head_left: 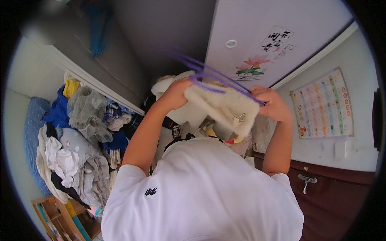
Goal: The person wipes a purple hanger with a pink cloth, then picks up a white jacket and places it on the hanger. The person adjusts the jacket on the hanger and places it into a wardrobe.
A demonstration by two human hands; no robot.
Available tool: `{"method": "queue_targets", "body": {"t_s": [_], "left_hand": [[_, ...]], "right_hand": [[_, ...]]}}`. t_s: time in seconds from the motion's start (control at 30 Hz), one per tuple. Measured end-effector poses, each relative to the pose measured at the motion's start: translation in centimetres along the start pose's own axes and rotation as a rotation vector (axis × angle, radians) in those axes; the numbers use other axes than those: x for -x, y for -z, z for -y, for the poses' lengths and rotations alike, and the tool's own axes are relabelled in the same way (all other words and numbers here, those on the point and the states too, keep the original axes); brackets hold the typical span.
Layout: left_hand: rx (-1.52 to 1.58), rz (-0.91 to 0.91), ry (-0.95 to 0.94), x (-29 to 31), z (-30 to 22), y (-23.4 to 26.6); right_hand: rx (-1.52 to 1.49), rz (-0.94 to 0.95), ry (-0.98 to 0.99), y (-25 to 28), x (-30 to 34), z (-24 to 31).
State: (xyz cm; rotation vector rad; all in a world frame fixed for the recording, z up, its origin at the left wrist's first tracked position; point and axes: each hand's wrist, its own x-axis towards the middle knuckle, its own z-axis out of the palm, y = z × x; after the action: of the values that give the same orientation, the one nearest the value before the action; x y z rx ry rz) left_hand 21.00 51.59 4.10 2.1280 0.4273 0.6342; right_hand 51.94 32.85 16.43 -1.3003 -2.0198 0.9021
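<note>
Two hands raised: left hand (176,93) fingers curled, pinching the left end of a cream fluffy garment (221,105); right hand (270,103) fingers closed on its right end, beside purple hangers (209,74). Garment sits stretched between the hands, above the white shirt (201,193). Judged light, soft, limp; best gripped at edges. Clothes pile (80,140) lies left of the garment.

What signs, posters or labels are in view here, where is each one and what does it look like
Decal: on the pale panel above the hands; pink lotus, green leaves, black brush characters.
Chart poster: on the white wall at right; rectangular, a grid of small coloured pictures with a cartoon figure at its lower left.
No packages or screens.
</note>
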Motion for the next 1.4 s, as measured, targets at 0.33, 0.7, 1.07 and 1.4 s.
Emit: {"method": "queue_targets", "body": {"t_s": [0.33,0.7,1.07,1.4], "left_hand": [[-0.301,-0.292,-0.08,0.9,-2.2,-0.7],[-0.411,0.28,-0.518,0.1,-7.7,-5.2],[-0.172,0.347,-0.338,1.3,-6.9,-6.9],[-0.881,0.277,-0.463,2.5,-5.5,-6.3]], "right_hand": [[-0.017,-0.13,-0.199,7.4,11.0,2.6],[0.926,-0.163,-0.027,7.9,3.1,-0.5],[0.893,-0.645,0.399,0.1,-9.7,-1.3],[0.609,-0.342,0.852,-9.8,-21.5,2.7]]}}
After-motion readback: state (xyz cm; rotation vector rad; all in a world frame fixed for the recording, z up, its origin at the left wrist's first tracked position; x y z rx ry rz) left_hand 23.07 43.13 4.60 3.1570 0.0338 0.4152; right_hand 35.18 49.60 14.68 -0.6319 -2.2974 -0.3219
